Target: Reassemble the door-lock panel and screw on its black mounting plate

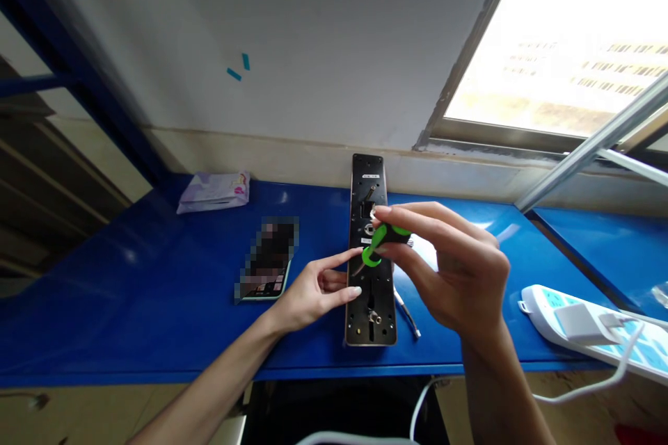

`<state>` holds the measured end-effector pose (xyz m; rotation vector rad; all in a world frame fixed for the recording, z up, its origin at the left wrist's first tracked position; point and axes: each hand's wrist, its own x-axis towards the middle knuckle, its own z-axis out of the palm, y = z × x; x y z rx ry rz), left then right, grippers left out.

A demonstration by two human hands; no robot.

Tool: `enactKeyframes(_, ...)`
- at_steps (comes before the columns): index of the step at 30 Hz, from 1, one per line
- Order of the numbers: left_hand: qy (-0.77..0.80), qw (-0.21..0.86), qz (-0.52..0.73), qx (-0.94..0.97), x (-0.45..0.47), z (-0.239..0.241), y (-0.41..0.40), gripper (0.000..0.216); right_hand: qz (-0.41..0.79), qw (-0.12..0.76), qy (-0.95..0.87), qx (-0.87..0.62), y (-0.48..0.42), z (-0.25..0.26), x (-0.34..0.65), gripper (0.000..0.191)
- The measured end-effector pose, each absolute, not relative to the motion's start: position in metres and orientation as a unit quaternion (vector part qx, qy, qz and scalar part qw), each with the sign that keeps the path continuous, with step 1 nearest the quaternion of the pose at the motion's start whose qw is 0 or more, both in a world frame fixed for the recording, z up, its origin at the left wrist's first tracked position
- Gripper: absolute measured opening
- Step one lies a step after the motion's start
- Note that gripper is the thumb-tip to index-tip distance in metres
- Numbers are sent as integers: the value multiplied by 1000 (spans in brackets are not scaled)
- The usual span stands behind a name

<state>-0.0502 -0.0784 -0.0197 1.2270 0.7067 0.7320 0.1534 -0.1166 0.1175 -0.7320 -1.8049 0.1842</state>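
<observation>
A long black door lock panel (371, 302) lies lengthwise on the blue table, its back face up, with screw holes, metal posts and small white labels. My left hand (313, 292) grips its left edge, thumb and index finger resting on the face. Above the panel's middle, my right hand (459, 264) pinches a short screwdriver (383, 240) with a green and black handle. The screwdriver is tilted, and its tip is hard to make out against the dark panel. A cable with a white connector (410, 316) sticks out beside the panel's right side.
A phone (266, 261), partly blurred, lies left of the panel. Farther back is a purple-and-white packet (213, 191). At right sits a white power strip (543, 299) with a plugged-in charger (584, 323) and white cord. A wall and window stand behind the blue table (156, 306).
</observation>
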Motion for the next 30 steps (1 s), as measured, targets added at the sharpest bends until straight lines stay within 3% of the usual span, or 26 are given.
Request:
enactKeyframes(4,321,699,334,545,-50,-20,-79,91,24,572,-735,-364,-114,118,150,36)
enactKeyframes(9,309,705,329,548,-50,-20,-79,91,160,526,-782,-295,-117,118,150,55)
enactKeyframes(13,309,700,327,555,-51,-19,-79,91,67,582,-742,-327,-117,118,145,44)
enactKeyframes(16,313,702,332,547,-51,-19,-79,93,21,577,-725,-376,-115,115,145,36)
enactKeyframes(21,309,706,331,545,-50,-21,-79,92,153,552,-759,-310,-115,109,155,49)
enactKeyframes(26,297,707,334,548,-50,-22,-78,91,65,602,-716,-348,-114,109,158,45)
enactKeyframes(30,290,713,330,546,-52,-24,-79,93,123,558,-754,-324,-114,111,160,49)
